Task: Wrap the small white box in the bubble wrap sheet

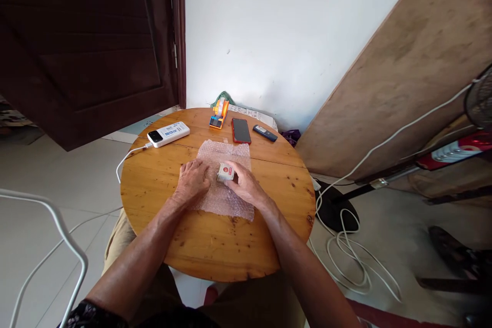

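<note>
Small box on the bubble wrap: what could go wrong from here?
1. The small box may slip: only the right hand grips it, while the left hand rests on the bubble wrap.
2. The wrap's far edge lies close to the red-edged phone, so sliding the sheet could nudge it.
3. The white device's cable hangs over the side of the table; a snag might drag the device off.
</note>
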Demonstrator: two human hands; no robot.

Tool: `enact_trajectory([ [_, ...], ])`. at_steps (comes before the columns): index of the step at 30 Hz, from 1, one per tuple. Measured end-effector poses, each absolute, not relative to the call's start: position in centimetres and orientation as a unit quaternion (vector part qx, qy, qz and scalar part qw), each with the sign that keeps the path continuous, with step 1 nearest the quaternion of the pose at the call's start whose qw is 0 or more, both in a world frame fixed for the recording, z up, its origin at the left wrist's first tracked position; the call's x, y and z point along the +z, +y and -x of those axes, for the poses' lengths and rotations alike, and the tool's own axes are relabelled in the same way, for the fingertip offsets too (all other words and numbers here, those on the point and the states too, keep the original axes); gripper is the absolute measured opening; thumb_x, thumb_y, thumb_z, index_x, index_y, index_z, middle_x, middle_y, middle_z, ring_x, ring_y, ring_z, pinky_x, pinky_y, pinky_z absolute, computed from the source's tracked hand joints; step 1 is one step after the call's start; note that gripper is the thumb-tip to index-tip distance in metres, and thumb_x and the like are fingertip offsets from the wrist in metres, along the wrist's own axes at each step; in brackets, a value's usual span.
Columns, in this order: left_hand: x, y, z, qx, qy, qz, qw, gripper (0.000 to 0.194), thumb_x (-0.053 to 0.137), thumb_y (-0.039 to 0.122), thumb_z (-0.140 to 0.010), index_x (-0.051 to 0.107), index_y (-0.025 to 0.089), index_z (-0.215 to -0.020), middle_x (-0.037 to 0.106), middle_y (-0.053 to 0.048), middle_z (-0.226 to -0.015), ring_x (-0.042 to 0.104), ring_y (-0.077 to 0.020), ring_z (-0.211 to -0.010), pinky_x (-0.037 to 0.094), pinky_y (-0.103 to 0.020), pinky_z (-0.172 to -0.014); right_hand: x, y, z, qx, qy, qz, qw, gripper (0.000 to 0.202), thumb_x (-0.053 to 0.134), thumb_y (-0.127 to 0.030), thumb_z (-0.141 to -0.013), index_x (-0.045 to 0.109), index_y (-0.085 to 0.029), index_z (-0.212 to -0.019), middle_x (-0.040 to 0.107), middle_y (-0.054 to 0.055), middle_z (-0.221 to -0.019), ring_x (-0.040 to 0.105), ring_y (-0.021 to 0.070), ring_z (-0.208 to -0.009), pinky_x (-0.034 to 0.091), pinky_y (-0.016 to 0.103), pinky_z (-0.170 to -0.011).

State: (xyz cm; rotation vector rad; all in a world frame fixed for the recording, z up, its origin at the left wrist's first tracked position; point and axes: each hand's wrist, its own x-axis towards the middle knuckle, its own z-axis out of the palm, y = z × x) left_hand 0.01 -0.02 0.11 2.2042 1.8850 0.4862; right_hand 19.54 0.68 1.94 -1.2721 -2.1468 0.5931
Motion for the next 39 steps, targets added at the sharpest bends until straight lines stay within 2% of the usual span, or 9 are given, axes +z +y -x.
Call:
enact_trajectory([
  [6, 0.2, 0.0, 0.0, 0.158, 0.632, -0.751, 0.105, 0.040, 0.052, 0.018, -0.077, 0.064, 0.023, -0.115, 0.056, -0.008, -0.138, 0.047, -0.0290, -0.129, 0.036, -0.046, -0.108, 0.0, 0.7, -21.3, 0.273, -0.768, 0.487, 0.314, 0.067, 0.065, -0.015, -0.074, 0.047, -0.023, -0.138, 0.059, 0.009, -0.134, 0.059, 0.0229, -0.118, 0.045, 0.040, -0.103],
  [17, 0.0, 0.0, 0.0, 0.159, 0.635, -0.750, 0.098, 0.041, 0.052, 0.018, -0.077, 0.063, 0.024, -0.116, 0.056, -0.008, -0.138, 0.047, -0.0281, -0.130, 0.035, -0.046, -0.109, 0.0, 0.4, -20.6, 0.258, -0.757, 0.505, 0.325, 0.056, 0.060, -0.014, -0.076, 0.055, -0.024, -0.131, 0.065, 0.006, -0.128, 0.062, 0.0224, -0.115, 0.048, 0.039, -0.101],
  [21, -0.1, -0.1, -0.1, 0.159, 0.632, -0.754, 0.086, 0.039, 0.051, 0.017, -0.077, 0.065, 0.023, -0.114, 0.056, -0.008, -0.138, 0.048, -0.0270, -0.129, 0.036, -0.045, -0.108, 0.3, 0.3, -20.6, 0.275, -0.759, 0.492, 0.327, 0.055, 0.059, -0.012, -0.075, 0.056, -0.021, -0.130, 0.064, 0.007, -0.130, 0.061, 0.0216, -0.117, 0.046, 0.037, -0.103],
  [34, 0.0, -0.2, -0.1, 0.167, 0.626, -0.757, 0.081, 0.037, 0.050, 0.017, -0.078, 0.066, 0.020, -0.111, 0.056, -0.010, -0.137, 0.050, -0.0281, -0.126, 0.037, -0.045, -0.106, -0.2, 0.4, -20.5, 0.284, -0.756, 0.479, 0.344, 0.054, 0.058, -0.012, -0.076, 0.057, -0.022, -0.129, 0.063, 0.006, -0.131, 0.060, 0.0215, -0.119, 0.045, 0.038, -0.105],
  [39, 0.3, -0.1, -0.2, 0.159, 0.637, -0.747, 0.103, 0.038, 0.052, 0.016, -0.077, 0.065, 0.022, -0.112, 0.056, -0.009, -0.137, 0.047, -0.0286, -0.129, 0.035, -0.045, -0.107, 1.9, -0.1, -21.4, 0.247, -0.778, 0.464, 0.344, 0.053, 0.063, -0.021, -0.080, 0.055, -0.022, -0.133, 0.058, 0.009, -0.137, 0.055, 0.0244, -0.126, 0.041, 0.042, -0.108],
])
